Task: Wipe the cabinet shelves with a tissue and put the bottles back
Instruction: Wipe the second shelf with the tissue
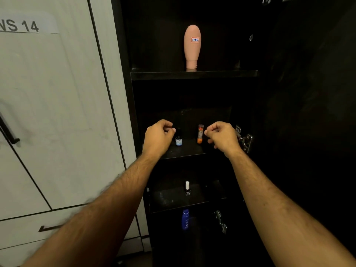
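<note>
Both hands sit in front of the second shelf (185, 151) of the dark open cabinet (134, 105). Left hand (159, 136) grip: fingers curled in, thumb against forefinger, nothing visible in it. Right hand (223, 136) grip: same, curled with thumb to forefinger, holding nothing I can see. No tissue visible in either grip.

Between the two grips, on that shelf: small dark dropper bottle with a pale blue label (179, 137), upright, just beside the left grip's fingertips, not touching. Slim clear tube with orange contents (200, 134), upright, just beside the right grip's thumb, also apart.

Above the grips, top shelf (192, 75): tall peach plastic bottle (192, 47) standing on its cap, small red-bordered sticker on it.

Below the grips, third shelf (173, 205): small dark nail polish bottle with a white cap (187, 188), upright. Below that, a blue bottle (185, 219), dim, bottom hidden in shadow.

Right of the right grip: metal door hinge (245, 140) on the cabinet side. Left of the left grip: white cupboard door (57, 112) with a black handle (8, 130) and a paper label reading "S 14" (25, 26).
</note>
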The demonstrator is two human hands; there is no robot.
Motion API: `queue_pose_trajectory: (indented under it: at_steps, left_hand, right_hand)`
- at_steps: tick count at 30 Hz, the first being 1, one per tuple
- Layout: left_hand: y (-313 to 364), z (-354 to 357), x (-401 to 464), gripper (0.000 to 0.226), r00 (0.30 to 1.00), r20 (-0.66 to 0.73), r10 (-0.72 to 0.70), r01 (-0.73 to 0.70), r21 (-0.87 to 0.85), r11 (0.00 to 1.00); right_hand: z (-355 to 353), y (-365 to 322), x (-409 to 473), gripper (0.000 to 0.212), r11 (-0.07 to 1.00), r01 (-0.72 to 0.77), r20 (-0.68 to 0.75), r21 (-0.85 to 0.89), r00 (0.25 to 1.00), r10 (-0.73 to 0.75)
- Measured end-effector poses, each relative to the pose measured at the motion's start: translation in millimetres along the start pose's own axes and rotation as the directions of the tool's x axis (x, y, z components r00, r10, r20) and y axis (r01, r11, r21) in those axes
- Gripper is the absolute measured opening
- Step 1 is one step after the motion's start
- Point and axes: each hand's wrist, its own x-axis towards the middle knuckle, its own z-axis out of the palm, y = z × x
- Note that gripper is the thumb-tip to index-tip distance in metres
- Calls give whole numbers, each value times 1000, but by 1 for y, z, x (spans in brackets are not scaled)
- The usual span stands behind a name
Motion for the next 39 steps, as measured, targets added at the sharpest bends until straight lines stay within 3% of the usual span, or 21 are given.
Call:
queue_pose_trajectory:
  at_steps: [7, 14, 28, 32, 39]
  left_hand:
    - [-6, 36, 8, 53, 990, -4, -141, 140, 151, 979]
    - [-11, 53, 15, 55, 980, -25, -196, 197, 235, 952]
    - [-10, 63, 13, 43, 979, 5, -204, 193, 292, 937]
    - [-7, 59, 7, 41, 985, -52, -165, 172, 211, 962]
    - [-8, 28, -23, 36, 977, -121, -177, 169, -72, 983]
  right_hand:
    - [14, 28, 34, 40, 985, -47, 63, -166, 996, 59]
    - [25, 27, 48, 24, 946, -6, 158, -325, 986, 60]
    - [29, 28, 48, 17, 958, 0, 187, -285, 981, 55]
    - [28, 31, 45, 21, 978, 27, 176, -205, 984, 10]
    - [21, 18, 17, 9, 971, -75, 252, 226, 968, 16]
